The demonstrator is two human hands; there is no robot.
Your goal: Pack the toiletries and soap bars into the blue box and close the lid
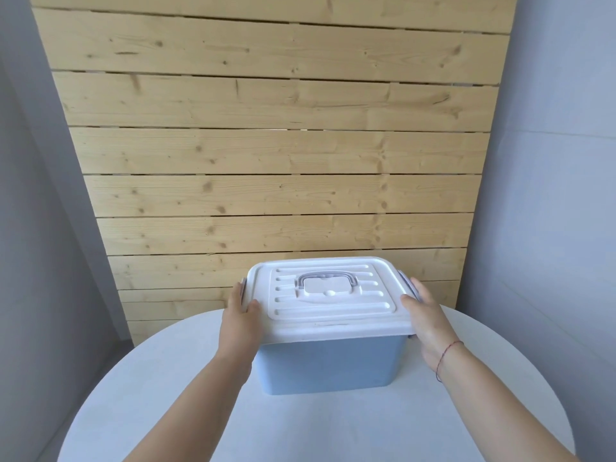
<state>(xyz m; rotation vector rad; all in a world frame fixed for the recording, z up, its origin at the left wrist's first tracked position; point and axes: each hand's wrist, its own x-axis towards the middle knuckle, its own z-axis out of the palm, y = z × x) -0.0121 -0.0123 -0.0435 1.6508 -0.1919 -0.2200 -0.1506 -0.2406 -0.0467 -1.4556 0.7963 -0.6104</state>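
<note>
Against the plank wall point(266, 145), round white table point(333, 428). At its far middle sits the blue box point(330, 365), long axis left-right, white lid point(333, 315) seated on top, grey handle point(325, 278) folded flat. Contents hidden; no toiletries or soap visible on the table, so packing is likely done. Left hand point(240, 315) flat against lid's left end, right hand point(426, 315) against right end, fingers extended over the grey side latches point(405, 281), pressing rather than gripping. Both equally near; latching probably remains.
</note>
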